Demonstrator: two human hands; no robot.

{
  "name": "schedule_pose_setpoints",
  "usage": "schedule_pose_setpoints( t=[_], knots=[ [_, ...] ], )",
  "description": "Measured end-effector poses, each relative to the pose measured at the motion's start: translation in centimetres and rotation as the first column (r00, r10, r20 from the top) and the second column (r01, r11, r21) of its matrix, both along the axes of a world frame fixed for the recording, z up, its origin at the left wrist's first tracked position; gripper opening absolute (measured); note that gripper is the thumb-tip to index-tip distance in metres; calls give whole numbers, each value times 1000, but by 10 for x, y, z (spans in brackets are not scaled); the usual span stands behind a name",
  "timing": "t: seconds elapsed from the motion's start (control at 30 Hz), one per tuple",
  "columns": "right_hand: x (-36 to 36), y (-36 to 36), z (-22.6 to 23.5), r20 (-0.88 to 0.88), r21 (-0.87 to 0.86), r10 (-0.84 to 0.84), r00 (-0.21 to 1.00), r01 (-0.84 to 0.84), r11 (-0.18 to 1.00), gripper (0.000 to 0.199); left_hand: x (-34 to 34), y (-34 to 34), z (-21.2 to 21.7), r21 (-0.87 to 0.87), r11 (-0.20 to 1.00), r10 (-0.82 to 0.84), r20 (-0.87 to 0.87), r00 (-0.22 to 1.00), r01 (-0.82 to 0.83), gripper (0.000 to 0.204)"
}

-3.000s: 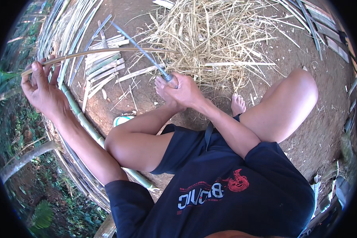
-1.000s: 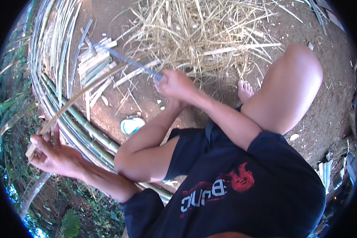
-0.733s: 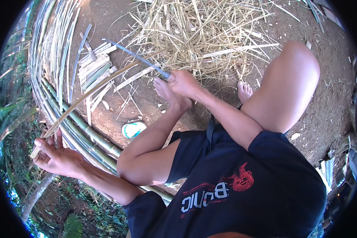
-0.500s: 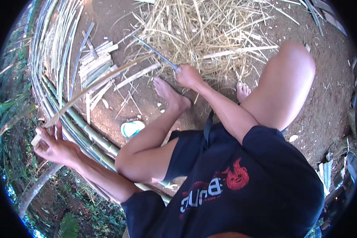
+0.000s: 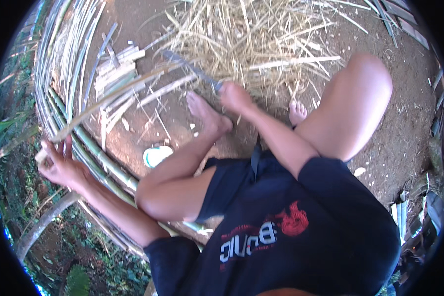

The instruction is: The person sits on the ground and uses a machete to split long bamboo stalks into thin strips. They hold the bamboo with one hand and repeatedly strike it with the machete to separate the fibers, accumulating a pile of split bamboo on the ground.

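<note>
Bare brown ground [image 5: 389,128] stretches out in front of where I stand, with green plants [image 5: 118,271] crowding its left side. Someone in a dark shirt [image 5: 325,207] sits low on it, barefoot, knees bent and spread apart. Out to the left, the left hand [image 5: 65,170] has its fingers closed around one end of a long, pale strip [image 5: 101,103], which slants up and away toward the middle. Over in front of the body, the right hand [image 5: 236,98] is clenched on the handle of a knife [image 5: 192,70], its blade pointing up and to the left. Strip and blade meet to the eye near the strip's far end; I cannot tell if they touch, and the blade looks blurred.

Past the feet lies a big, loose heap of straw-coloured shavings [image 5: 232,44]. Left of that, flat slats [image 5: 116,76] lie stacked on the dirt, with long, thin rods [image 5: 76,64] farther left. Green poles [image 5: 101,155] run along the edge, passing behind the left forearm. Near the bent left leg sits something white and green [image 5: 157,156].
</note>
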State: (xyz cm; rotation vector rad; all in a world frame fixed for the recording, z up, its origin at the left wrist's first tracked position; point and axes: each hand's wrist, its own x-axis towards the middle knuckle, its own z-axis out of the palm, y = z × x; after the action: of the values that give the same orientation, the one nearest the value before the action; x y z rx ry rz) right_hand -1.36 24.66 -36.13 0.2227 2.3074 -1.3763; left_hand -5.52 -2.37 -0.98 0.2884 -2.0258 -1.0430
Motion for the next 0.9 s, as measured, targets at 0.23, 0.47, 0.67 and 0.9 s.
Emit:
schedule_pose_setpoints(
  t=[0.23,0.47,0.67,0.9],
  knots=[
    [-7,25,-36,214,172,21,977,-58,983,27,-1,-41,-12,112,994,3,-11,1000,-2,38],
    [1,45,-27,268,90,-72,961,49,995,24,-11,-57,-31,176,976,137,-35,990,-129,30],
    [0,-14,57,12,-87,173,985,-171,981,19,-2,-56,-22,87,991,102,39,994,-105,36],
    [-14,-2,21,76,-11,91,993,-91,996,17,-5,-47,-27,5,989,145,50,988,-145,35]
  ],
)
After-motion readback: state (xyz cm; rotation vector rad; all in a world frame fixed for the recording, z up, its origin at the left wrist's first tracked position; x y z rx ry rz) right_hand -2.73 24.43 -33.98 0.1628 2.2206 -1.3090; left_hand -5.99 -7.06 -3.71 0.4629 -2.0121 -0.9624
